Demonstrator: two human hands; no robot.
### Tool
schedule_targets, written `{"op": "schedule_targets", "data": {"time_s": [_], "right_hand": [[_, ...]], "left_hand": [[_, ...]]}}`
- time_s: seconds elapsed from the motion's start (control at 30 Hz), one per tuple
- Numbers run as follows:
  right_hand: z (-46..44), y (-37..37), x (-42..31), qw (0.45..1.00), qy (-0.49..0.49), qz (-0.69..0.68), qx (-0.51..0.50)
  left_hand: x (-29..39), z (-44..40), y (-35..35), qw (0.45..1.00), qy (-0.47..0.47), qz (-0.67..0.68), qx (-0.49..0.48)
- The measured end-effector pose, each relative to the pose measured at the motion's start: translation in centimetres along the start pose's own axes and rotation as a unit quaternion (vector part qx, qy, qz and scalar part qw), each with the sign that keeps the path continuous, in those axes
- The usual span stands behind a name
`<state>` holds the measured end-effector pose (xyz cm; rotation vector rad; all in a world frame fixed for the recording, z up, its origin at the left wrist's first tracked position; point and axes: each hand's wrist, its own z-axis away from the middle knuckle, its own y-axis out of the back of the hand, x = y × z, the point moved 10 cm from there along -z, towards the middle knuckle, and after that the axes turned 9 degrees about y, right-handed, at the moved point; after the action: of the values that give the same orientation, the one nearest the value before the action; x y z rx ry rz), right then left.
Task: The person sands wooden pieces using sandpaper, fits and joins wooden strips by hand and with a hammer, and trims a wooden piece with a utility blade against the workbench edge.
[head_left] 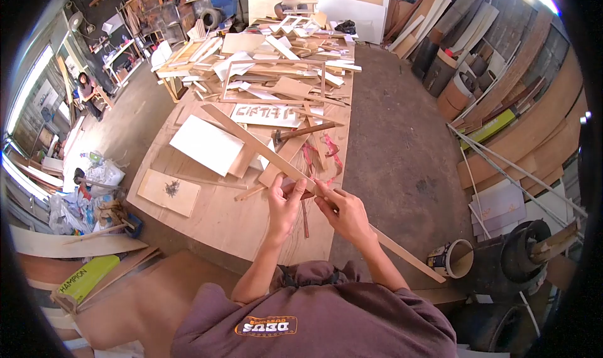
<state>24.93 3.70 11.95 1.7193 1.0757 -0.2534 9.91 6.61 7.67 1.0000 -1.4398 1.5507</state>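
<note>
- From my remote seat, I took the worktable (232, 227) as my landmark; the wooden strip (282, 163) slanted above its near part, with the lower end out beyond its right edge.
- The left hand (287, 201) was grasping that strip over the table's near part, thumb along the wood.
- The right hand (344, 212) had the same strip pinched in its fingers, just beside the left, also over the table's near part.
- Something small and reddish showed between the two hands; I could not tell what it was.
- Past the hands, the hammer (308, 130) lay on wood pieces about the table's middle, and pink straps (331, 150) lay near its right edge.
- A white board (206, 144) lay towards the table's left side; nearer its left corner, a small dark heap (172, 187) sat on a pale board (188, 202).
- Scrap wood (270, 47) covered the table's far half, with one person (290, 7) behind the far end.
- Another person (91, 94) sat well left of the table.
- A bucket (441, 257) stood right of the table.
</note>
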Motion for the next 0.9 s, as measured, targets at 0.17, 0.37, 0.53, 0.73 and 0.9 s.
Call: {"op": "schedule_targets", "data": {"time_s": [0.17,0.37,0.53,0.73,0.9], "right_hand": [[0.2,0.0,0.3,0.999,0.009,0.051,0.011],[0.5,-0.1,1.1,0.998,0.001,0.012,0.054],[0.8,0.0,1.5,0.997,-0.017,-0.011,0.073],[1.0,0.7,1.6,0.995,-0.022,0.005,0.102],[0.9,1.5,1.0,0.992,-0.029,0.022,0.122]], "left_hand": [[-0.4,-0.1,-0.1,1.000,0.012,0.001,0.007],[-0.6,-0.4,-0.7,1.000,0.013,0.005,-0.001],[-1.5,-0.8,-0.6,0.999,0.036,-0.009,-0.010],[-1.6,-1.1,-1.6,0.999,0.022,-0.024,-0.035],[-0.9,-0.9,-2.5,0.999,0.019,-0.017,-0.032]]}}
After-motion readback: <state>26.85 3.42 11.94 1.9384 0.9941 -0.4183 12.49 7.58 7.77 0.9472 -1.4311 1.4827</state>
